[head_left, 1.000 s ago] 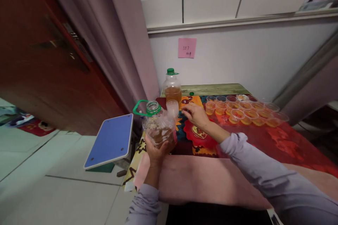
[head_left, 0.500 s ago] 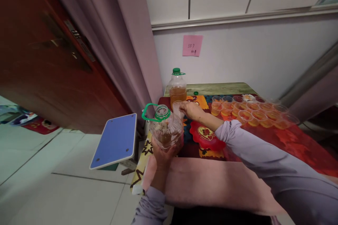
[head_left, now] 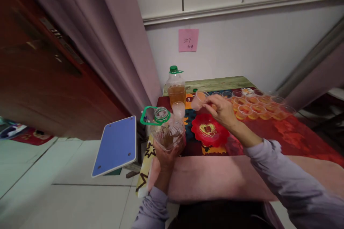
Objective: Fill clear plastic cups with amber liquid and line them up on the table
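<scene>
My left hand is wrapped round the lower part of an uncapped clear jug with a green handle. Between the closed fingers of my right hand is a clear plastic cup, tilted in the air above the table. A stack of clear cups stands behind the jug. Below my right hand lies a red scalloped dish with a gold heart. Rows of cups with orange liquid stand to the right.
A capped jug of amber liquid stands at the back, with a green cap lying near it. Left of the table is a blue stool. Pink cloth covers the near edge.
My right hand has moved right from the cup stack, carrying one cup away. The view has shifted slightly; my left hand still holds the jug.
</scene>
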`<state>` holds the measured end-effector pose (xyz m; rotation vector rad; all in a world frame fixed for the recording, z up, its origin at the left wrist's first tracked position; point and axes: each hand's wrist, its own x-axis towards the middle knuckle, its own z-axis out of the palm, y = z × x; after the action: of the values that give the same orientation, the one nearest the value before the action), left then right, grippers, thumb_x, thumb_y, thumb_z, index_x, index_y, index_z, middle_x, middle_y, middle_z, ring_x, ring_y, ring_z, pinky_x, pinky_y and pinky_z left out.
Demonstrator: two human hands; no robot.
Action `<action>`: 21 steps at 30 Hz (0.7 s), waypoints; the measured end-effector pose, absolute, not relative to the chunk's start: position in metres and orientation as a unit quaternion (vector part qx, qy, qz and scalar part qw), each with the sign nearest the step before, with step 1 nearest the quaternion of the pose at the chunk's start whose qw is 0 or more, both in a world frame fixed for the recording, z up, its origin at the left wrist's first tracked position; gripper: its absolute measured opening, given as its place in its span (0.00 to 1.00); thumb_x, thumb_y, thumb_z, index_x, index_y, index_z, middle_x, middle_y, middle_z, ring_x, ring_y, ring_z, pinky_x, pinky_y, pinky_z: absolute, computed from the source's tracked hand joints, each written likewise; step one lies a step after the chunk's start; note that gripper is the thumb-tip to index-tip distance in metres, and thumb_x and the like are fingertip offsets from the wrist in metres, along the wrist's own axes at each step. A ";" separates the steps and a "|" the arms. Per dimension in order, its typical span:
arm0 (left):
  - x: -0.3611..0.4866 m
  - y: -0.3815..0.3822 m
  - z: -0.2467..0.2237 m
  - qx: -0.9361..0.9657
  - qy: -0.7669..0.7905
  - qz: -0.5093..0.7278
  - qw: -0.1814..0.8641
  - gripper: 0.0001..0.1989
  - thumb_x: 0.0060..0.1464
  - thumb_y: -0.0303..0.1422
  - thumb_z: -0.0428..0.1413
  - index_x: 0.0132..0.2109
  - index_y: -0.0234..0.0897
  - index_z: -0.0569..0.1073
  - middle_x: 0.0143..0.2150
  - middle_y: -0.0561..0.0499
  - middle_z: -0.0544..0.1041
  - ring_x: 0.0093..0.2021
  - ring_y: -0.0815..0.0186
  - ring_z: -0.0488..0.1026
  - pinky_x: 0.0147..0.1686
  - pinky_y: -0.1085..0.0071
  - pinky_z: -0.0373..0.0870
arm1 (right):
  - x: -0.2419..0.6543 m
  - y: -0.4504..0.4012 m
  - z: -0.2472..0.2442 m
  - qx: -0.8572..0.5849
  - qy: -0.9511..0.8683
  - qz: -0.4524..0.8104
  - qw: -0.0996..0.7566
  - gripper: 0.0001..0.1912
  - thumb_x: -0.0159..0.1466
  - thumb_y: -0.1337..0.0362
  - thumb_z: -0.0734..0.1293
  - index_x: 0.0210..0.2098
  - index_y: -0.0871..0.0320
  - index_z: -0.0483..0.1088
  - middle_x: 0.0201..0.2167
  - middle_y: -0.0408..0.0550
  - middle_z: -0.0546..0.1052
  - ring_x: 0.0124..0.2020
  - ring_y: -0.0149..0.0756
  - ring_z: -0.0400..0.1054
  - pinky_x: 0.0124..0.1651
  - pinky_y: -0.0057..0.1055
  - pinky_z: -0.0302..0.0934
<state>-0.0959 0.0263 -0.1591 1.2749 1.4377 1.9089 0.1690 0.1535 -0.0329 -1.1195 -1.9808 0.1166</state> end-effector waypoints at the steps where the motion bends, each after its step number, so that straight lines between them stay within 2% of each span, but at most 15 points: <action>1: -0.097 0.026 -0.159 0.460 0.524 0.684 0.215 0.55 0.45 0.61 0.70 0.70 0.37 0.60 0.64 0.30 0.75 0.63 0.44 0.78 0.60 0.49 0.78 | 0.181 0.143 -0.041 -0.462 -0.791 0.050 0.399 0.09 0.74 0.58 0.67 0.42 0.52 0.80 0.43 0.53 0.83 0.47 0.47 0.76 0.53 0.39 0.68; 6: -0.106 0.023 -0.174 0.460 0.569 0.650 0.203 0.52 0.47 0.59 0.71 0.68 0.39 0.60 0.63 0.32 0.76 0.62 0.46 0.79 0.58 0.51 0.79 | 0.208 0.109 -0.102 -0.517 -0.799 0.076 0.296 0.10 0.74 0.61 0.66 0.40 0.53 0.80 0.46 0.55 0.84 0.46 0.47 0.78 0.50 0.38 0.70; 10: -0.109 0.022 -0.181 0.463 0.570 0.647 0.205 0.51 0.47 0.58 0.71 0.69 0.41 0.60 0.63 0.33 0.76 0.61 0.45 0.80 0.57 0.50 0.80 | 0.204 0.102 -0.131 -0.549 -0.793 0.100 0.245 0.12 0.75 0.61 0.64 0.42 0.54 0.81 0.50 0.56 0.84 0.48 0.45 0.78 0.53 0.39 0.71; 16: -0.107 0.025 -0.180 0.448 0.572 0.655 0.209 0.52 0.45 0.54 0.73 0.69 0.40 0.58 0.64 0.31 0.75 0.62 0.46 0.78 0.59 0.49 0.78 | 0.202 0.098 -0.137 -0.564 -0.782 0.094 0.247 0.14 0.75 0.61 0.64 0.51 0.54 0.82 0.57 0.56 0.83 0.54 0.48 0.79 0.58 0.44 0.73; 21: -0.112 0.024 -0.175 0.451 0.576 0.646 0.218 0.53 0.43 0.55 0.74 0.68 0.40 0.59 0.63 0.33 0.75 0.62 0.46 0.78 0.59 0.50 0.78 | 0.209 0.086 -0.119 -0.560 -0.764 0.085 0.308 0.20 0.75 0.59 0.65 0.62 0.54 0.78 0.65 0.58 0.79 0.61 0.53 0.77 0.62 0.50 0.73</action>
<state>-0.1118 0.0236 -0.1751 1.2477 1.5941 1.7891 0.2087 0.0863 -0.1193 -1.4811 -2.0195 0.2244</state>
